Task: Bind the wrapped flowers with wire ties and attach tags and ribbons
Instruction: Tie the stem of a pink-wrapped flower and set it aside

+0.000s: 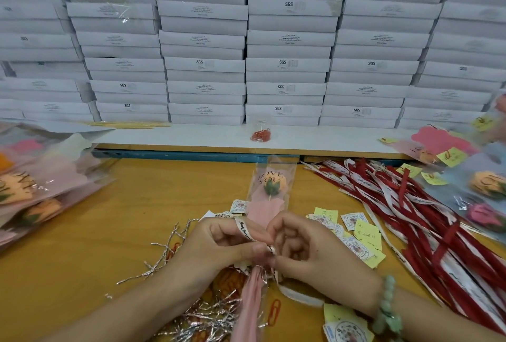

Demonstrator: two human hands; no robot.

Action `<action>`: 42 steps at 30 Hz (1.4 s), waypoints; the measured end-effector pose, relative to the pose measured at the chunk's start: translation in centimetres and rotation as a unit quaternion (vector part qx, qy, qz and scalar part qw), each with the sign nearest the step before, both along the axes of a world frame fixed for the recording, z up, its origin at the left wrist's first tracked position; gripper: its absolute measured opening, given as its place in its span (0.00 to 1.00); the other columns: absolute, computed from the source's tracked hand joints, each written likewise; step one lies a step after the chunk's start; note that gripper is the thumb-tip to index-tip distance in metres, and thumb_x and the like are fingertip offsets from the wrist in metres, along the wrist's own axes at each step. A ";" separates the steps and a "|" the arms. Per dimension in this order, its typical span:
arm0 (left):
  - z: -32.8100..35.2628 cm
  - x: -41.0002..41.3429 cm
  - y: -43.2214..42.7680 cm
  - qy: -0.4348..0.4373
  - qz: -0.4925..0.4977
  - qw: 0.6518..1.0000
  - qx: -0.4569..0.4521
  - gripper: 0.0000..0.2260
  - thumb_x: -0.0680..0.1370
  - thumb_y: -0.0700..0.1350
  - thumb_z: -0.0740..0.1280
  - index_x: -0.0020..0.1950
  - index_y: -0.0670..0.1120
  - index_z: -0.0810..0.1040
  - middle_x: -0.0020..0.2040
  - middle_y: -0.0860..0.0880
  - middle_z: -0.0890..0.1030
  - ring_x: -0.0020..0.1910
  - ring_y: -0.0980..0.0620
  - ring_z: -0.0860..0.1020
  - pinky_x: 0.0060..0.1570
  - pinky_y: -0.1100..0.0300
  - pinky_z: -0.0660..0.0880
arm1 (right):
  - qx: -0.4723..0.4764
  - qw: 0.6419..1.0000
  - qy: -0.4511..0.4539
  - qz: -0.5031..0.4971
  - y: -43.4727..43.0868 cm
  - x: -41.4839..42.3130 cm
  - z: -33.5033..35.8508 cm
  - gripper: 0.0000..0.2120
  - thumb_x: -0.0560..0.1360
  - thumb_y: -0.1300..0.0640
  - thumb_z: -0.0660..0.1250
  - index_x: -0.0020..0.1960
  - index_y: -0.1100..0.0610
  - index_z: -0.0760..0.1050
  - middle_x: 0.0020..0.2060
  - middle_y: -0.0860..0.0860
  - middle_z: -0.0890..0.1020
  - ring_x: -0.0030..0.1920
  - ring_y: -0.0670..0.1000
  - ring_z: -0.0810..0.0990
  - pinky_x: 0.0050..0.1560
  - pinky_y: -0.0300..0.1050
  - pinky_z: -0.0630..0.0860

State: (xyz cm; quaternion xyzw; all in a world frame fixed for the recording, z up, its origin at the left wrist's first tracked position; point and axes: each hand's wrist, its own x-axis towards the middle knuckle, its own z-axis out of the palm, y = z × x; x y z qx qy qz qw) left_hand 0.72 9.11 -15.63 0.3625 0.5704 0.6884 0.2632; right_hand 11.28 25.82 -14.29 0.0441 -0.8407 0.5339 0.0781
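Head view looks down on a flower (269,188) in a clear sleeve printed "LOVE YOU", lying on the yellow table (95,232) with its orange bloom pointing away from the person and its pink paper gathered at the near end. Both hands meet at that gathered neck. The left hand (221,243) pinches a white printed ribbon (243,229) between thumb and forefinger, a loop of it running over the forefinger. The right hand (309,248), fingers curled, nips the same ribbon just beside the left thumb; a green bracelet (386,303) sits on its wrist. A round-printed tag (237,206) hangs at the flower's left edge, touching the sleeve. Left of the flower and under the left forearm lie silver wire ties (164,256) in a loose tangle. Right of the flower are scattered tags (356,234), white and yellow, and beyond them a heap of red and white ribbons (410,204). A red clip (273,311) lies near the flower's stem end. Behind the flower a small jar (260,132) of red clips stands on a white ledge before stacked white boxes (205,65). Far left of the flower lie more wrapped blooms (35,191); others (479,177) lie far right.
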 end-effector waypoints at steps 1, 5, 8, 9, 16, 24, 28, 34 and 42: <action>0.1 0.0 0.0 0.001 -0.001 1.000 0.002 0.14 0.63 0.49 0.82 0.43 0.42 0.86 0.45 0.46 0.85 0.44 0.48 0.84 0.44 0.60 0.80 | 0.006 1.000 0.003 -0.011 -0.1 0.0 -0.1 0.09 0.75 0.64 0.69 0.49 0.53 0.74 0.38 0.48 0.79 0.32 0.46 0.75 0.35 0.42 0.71; 0.3 0.3 0.1 0.038 0.005 0.999 -0.017 0.08 0.65 0.43 0.80 0.42 0.43 0.87 0.44 0.47 0.85 0.44 0.50 0.84 0.44 0.61 0.80 | 0.001 1.000 0.009 -0.029 0.0 0.0 -0.2 0.11 0.77 0.68 0.63 0.50 0.52 0.75 0.39 0.53 0.81 0.30 0.46 0.76 0.34 0.41 0.72; 0.9 0.4 -0.2 0.078 0.002 0.996 -0.035 0.06 0.67 0.40 0.78 0.42 0.42 0.87 0.45 0.46 0.85 0.45 0.50 0.84 0.45 0.62 0.79 | 0.014 0.998 0.030 -0.046 0.2 0.0 -0.1 0.07 0.76 0.63 0.69 0.48 0.52 0.77 0.37 0.48 0.82 0.32 0.44 0.77 0.35 0.41 0.73; 1.3 0.4 -0.3 0.095 0.002 0.995 -0.041 0.06 0.67 0.40 0.77 0.42 0.42 0.87 0.45 0.46 0.85 0.46 0.49 0.84 0.46 0.62 0.79 | 0.027 0.997 0.039 -0.060 0.3 0.0 0.0 0.07 0.74 0.62 0.71 0.47 0.51 0.77 0.36 0.47 0.82 0.34 0.43 0.77 0.36 0.40 0.73; 2.7 -0.4 -1.1 0.128 0.020 0.988 -0.079 0.06 0.66 0.41 0.76 0.42 0.44 0.87 0.44 0.48 0.85 0.46 0.52 0.83 0.45 0.63 0.79 | 0.036 0.998 0.050 -0.017 1.0 0.5 1.0 0.10 0.71 0.62 0.75 0.51 0.52 0.80 0.43 0.44 0.84 0.45 0.44 0.84 0.49 0.36 0.78; 2.9 0.2 -1.1 0.121 -0.033 0.989 -0.076 0.05 0.67 0.38 0.75 0.42 0.43 0.87 0.45 0.48 0.85 0.46 0.52 0.83 0.47 0.64 0.78 | 0.257 0.954 0.138 -0.070 1.1 0.8 0.8 0.05 0.73 0.55 0.73 0.44 0.46 0.79 0.35 0.38 0.80 0.41 0.40 0.79 0.39 0.29 0.70; 2.9 0.3 -1.1 0.123 -0.047 0.989 -0.074 0.05 0.67 0.38 0.75 0.42 0.44 0.87 0.45 0.48 0.85 0.46 0.53 0.83 0.48 0.64 0.77 | 0.275 0.949 0.147 -0.051 0.9 0.7 0.8 0.06 0.72 0.59 0.72 0.45 0.48 0.81 0.37 0.40 0.77 0.39 0.39 0.76 0.39 0.27 0.69; 2.8 0.2 -1.2 0.128 -0.048 0.988 -0.073 0.05 0.68 0.39 0.75 0.43 0.44 0.87 0.47 0.47 0.85 0.48 0.50 0.83 0.50 0.62 0.78 | 0.235 0.962 0.117 -0.078 0.9 0.7 0.7 0.09 0.73 0.62 0.69 0.45 0.48 0.80 0.33 0.47 0.75 0.35 0.45 0.74 0.36 0.31 0.68; 2.8 0.0 -1.2 0.114 -0.047 0.990 -0.075 0.05 0.68 0.38 0.75 0.42 0.43 0.87 0.47 0.47 0.85 0.46 0.52 0.83 0.48 0.65 0.78 | 0.102 0.992 0.060 -0.041 1.3 0.6 1.0 0.02 0.73 0.59 0.73 0.43 0.53 0.82 0.29 0.51 0.81 0.29 0.48 0.79 0.35 0.43 0.76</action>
